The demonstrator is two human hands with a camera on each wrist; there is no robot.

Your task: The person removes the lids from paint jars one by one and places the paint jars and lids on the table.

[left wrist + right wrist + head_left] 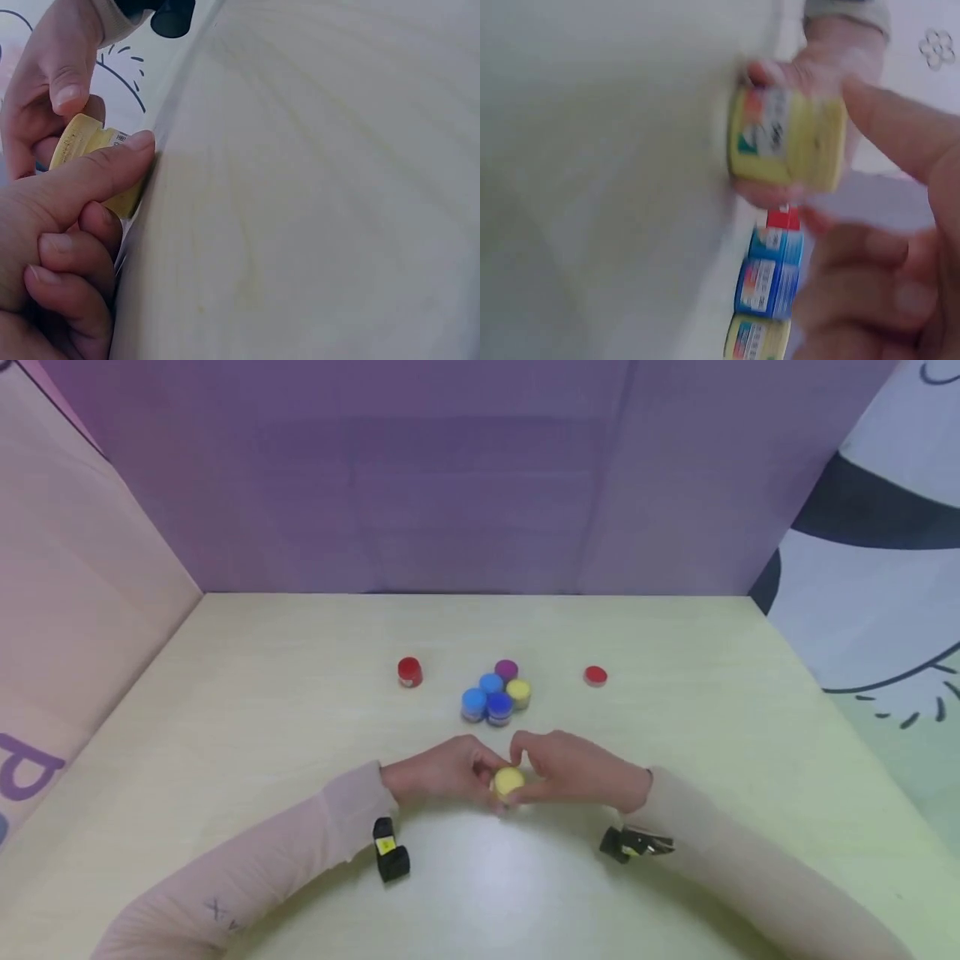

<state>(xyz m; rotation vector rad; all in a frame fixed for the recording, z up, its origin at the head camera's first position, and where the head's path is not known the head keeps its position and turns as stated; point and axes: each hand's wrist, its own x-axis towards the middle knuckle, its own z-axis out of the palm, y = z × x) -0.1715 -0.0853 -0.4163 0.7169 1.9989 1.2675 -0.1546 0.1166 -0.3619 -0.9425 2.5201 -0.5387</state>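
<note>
Left to right across mid-frame: one red jar (409,672), two light-blue jars (474,703), one dark-blue jar (499,708), one purple jar (506,670), one standing yellow jar (518,693) and one flat red lid (596,676). Below the middle five, at lower centre, another yellow jar, the held one (509,782), is pinched between the left hand's (450,770) thumb and fingers; the right hand (581,770) curves thumb and forefinger about its top, whether gripping I cannot tell. A black device (391,852) sits at the left wrist. The held jar's label (763,124) shows orange and green; its print is too blurred to read.
</note>
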